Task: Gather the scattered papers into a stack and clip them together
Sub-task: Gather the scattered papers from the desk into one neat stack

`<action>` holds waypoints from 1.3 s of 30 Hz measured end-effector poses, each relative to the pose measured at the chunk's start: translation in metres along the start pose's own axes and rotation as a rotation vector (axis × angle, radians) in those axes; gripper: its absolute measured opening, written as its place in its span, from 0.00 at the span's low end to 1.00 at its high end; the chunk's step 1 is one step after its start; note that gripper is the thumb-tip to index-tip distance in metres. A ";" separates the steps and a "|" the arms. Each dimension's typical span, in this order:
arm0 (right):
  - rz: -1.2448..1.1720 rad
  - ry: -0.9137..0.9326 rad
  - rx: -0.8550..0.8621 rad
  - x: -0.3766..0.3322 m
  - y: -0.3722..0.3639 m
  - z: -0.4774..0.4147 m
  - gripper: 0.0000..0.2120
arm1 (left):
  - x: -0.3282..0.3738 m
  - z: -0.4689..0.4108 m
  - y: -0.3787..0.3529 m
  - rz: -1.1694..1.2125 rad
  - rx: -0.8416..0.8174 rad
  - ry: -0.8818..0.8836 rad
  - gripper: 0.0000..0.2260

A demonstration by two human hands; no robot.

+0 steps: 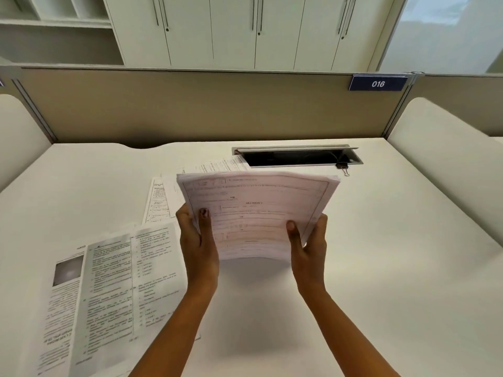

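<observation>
A thick stack of printed papers point(258, 213) is held up above the white desk point(381, 254), tilted toward me. My left hand point(197, 238) grips its left edge, thumb on the front sheet. My right hand point(310, 240) grips the right edge the same way. Loose sheets lie on the desk: a large printed page point(109, 295) at the front left, another sheet point(159, 200) behind the left hand, and one more sheet point(215, 165) beyond the stack. A black binder clip point(343, 167) rests by the right end of the cable slot.
An open cable slot point(296, 156) with a metal frame is set into the desk behind the stack. A beige partition point(217, 104) with a blue "016" plate point(378, 83) closes the back. Padded side panels flank the desk. Cabinets stand beyond.
</observation>
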State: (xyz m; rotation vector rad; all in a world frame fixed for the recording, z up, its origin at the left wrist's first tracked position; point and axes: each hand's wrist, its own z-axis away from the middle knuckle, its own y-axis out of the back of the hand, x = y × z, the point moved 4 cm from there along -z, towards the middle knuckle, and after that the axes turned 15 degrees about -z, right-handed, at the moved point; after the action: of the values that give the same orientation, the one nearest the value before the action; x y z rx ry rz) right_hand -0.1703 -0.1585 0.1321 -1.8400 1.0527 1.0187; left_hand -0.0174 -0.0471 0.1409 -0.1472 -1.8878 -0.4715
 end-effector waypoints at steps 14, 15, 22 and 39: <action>0.027 -0.156 -0.026 0.042 0.007 0.017 0.10 | -0.029 0.007 -0.003 -0.215 -0.087 0.026 0.18; 0.053 -0.178 -0.044 0.048 0.009 0.017 0.11 | -0.031 0.005 -0.002 -0.237 -0.097 0.016 0.18; -0.001 -0.377 -0.120 0.066 0.030 0.016 0.12 | -0.029 -0.011 0.014 -0.195 -0.057 -0.040 0.14; -0.350 -0.361 0.061 0.034 0.014 0.004 0.12 | -0.049 0.001 -0.003 0.586 -0.102 0.417 0.14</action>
State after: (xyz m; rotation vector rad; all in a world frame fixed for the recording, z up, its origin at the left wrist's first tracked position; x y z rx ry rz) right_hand -0.1720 -0.1701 0.0973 -1.6364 0.5199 1.0397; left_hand -0.0019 -0.0436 0.0946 -0.6037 -1.3301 -0.1731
